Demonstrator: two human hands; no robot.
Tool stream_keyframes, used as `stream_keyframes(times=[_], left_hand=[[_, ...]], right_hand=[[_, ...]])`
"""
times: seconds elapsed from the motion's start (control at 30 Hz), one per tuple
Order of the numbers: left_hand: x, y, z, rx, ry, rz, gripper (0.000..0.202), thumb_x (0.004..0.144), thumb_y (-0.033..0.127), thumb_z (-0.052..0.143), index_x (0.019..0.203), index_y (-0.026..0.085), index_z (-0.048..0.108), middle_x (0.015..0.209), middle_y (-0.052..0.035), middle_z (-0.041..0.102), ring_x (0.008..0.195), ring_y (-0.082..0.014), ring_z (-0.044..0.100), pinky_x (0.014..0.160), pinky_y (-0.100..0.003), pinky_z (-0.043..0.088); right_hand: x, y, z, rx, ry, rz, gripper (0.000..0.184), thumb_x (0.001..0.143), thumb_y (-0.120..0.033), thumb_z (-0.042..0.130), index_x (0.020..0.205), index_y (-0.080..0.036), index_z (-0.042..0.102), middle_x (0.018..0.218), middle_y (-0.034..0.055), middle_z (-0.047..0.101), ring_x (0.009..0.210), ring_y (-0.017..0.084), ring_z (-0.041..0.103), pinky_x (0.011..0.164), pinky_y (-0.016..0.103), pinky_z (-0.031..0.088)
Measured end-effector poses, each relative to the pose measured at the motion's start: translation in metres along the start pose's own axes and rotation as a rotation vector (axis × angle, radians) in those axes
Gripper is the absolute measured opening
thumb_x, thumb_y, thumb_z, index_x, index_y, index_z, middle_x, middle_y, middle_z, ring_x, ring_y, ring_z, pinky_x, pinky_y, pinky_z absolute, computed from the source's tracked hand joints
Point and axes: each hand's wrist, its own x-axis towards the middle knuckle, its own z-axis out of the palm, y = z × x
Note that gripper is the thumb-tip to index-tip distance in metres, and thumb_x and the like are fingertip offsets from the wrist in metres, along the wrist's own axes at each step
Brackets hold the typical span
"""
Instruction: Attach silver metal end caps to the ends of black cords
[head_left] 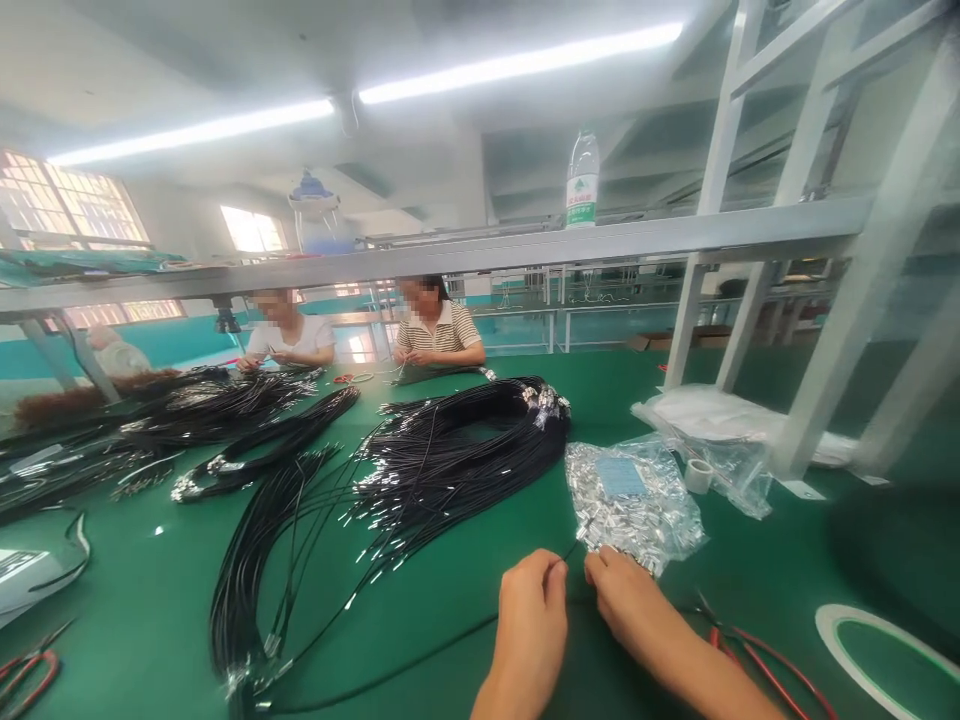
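Observation:
My left hand [531,620] is closed in a pinch on a thin black cable [420,668], whose end pokes out past the fingertips. The cable runs left across the green table to a bundle of black cables [251,560]. Just to the right, my right hand [626,595] has its fingers drawn together at the lower edge of a clear plastic bag [637,500] full of small silvery metal parts. Whatever those fingers hold is hidden. Beyond my hands lies a large looped bundle of black cables with metal tips [465,450].
Red-handled scissors [780,665] lie by my right forearm, near a white tape roll [885,665]. More red-handled scissors [34,670] sit at the lower left. A metal shelf frame [825,340] rises at the right. Two people [442,335] work across the table.

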Motion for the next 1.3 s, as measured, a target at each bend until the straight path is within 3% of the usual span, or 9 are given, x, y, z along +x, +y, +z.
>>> stream_keyframes(times=[0.13, 0.33, 0.53, 0.63, 0.73, 0.83, 0.97, 1.1, 1.3], left_hand=[[0.001, 0.000, 0.000, 0.007, 0.000, 0.012, 0.029, 0.092, 0.023, 0.041, 0.073, 0.020, 0.062, 0.066, -0.0008, 0.059, 0.062, -0.0164, 0.049, 0.060, -0.026, 0.032], [0.001, 0.000, 0.002, 0.013, -0.008, 0.012, 0.029, 0.092, 0.022, 0.041, 0.072, 0.019, 0.062, 0.066, -0.0007, 0.060, 0.061, -0.0160, 0.049, 0.059, -0.026, 0.031], [-0.001, 0.003, 0.000, 0.018, -0.023, 0.012, 0.028, 0.092, 0.021, 0.041, 0.072, 0.019, 0.061, 0.066, -0.0013, 0.059, 0.062, -0.0165, 0.050, 0.059, -0.027, 0.030], [-0.002, 0.005, 0.000, 0.016, -0.031, 0.014, 0.029, 0.092, 0.020, 0.041, 0.072, 0.018, 0.062, 0.068, -0.0022, 0.061, 0.064, -0.0171, 0.052, 0.060, -0.027, 0.031], [-0.002, 0.007, 0.000, 0.012, -0.044, 0.022, 0.029, 0.092, 0.020, 0.041, 0.073, 0.018, 0.064, 0.070, -0.0034, 0.063, 0.066, -0.0179, 0.054, 0.062, -0.027, 0.032], [-0.004, 0.008, 0.002, 0.003, -0.069, 0.047, 0.028, 0.092, 0.020, 0.043, 0.075, 0.017, 0.065, 0.072, -0.0041, 0.065, 0.068, -0.0185, 0.056, 0.062, -0.027, 0.034], [-0.006, 0.009, 0.006, -0.020, -0.125, 0.092, 0.028, 0.091, 0.019, 0.044, 0.076, 0.018, 0.067, 0.073, -0.0039, 0.067, 0.069, -0.0182, 0.058, 0.063, -0.026, 0.036], [-0.008, 0.011, 0.008, -0.033, -0.157, 0.101, 0.029, 0.092, 0.021, 0.043, 0.079, 0.018, 0.068, 0.075, -0.0048, 0.069, 0.070, -0.0185, 0.059, 0.065, -0.026, 0.038], [-0.008, 0.013, 0.009, -0.042, -0.174, 0.091, 0.029, 0.092, 0.022, 0.044, 0.079, 0.017, 0.069, 0.077, -0.0058, 0.070, 0.073, -0.0197, 0.060, 0.068, -0.027, 0.039]], right_hand=[[-0.002, 0.005, 0.009, 0.062, 0.026, -0.011, 0.012, 0.096, -0.004, 0.059, 0.099, -0.013, 0.065, 0.100, 0.0035, 0.065, 0.092, 0.020, 0.064, 0.083, 0.037, 0.054], [-0.001, 0.016, 0.021, 0.229, 0.052, -0.048, 0.011, 0.097, -0.025, 0.065, 0.096, -0.014, 0.063, 0.097, 0.0039, 0.062, 0.086, 0.020, 0.061, 0.081, 0.038, 0.051], [-0.009, 0.023, 0.030, 0.478, 0.091, -0.052, 0.013, 0.093, -0.018, 0.062, 0.081, -0.016, 0.058, 0.086, 0.0017, 0.058, 0.080, 0.020, 0.056, 0.080, 0.037, 0.046], [-0.014, 0.025, 0.028, 0.680, 0.136, -0.039, 0.014, 0.087, -0.012, 0.052, 0.075, -0.019, 0.051, 0.081, 0.0029, 0.054, 0.078, 0.022, 0.051, 0.078, 0.038, 0.040], [-0.019, 0.027, 0.021, 0.993, 0.141, -0.010, 0.004, 0.081, -0.024, 0.048, 0.079, -0.021, 0.050, 0.074, 0.0027, 0.051, 0.069, 0.021, 0.047, 0.069, 0.036, 0.038], [-0.023, 0.029, 0.015, 1.379, 0.116, 0.076, 0.031, 0.082, -0.044, 0.046, 0.096, -0.018, 0.054, 0.071, 0.0001, 0.048, 0.059, 0.017, 0.042, 0.055, 0.029, 0.034], [-0.028, 0.027, 0.011, 1.773, 0.150, 0.144, 0.051, 0.073, -0.062, 0.071, 0.091, -0.016, 0.059, 0.079, 0.0017, 0.051, 0.058, 0.011, 0.038, 0.052, 0.023, 0.031], [-0.031, 0.021, 0.008, 1.983, 0.178, 0.191, 0.053, 0.056, -0.055, 0.092, 0.076, -0.013, 0.066, 0.073, 0.0019, 0.055, 0.055, 0.007, 0.034, 0.052, 0.019, 0.033], [-0.032, 0.013, 0.005, 2.092, 0.237, 0.219, 0.049, 0.052, -0.049, 0.098, 0.074, -0.013, 0.073, 0.065, -0.0004, 0.053, 0.055, 0.008, 0.036, 0.050, 0.017, 0.035]])
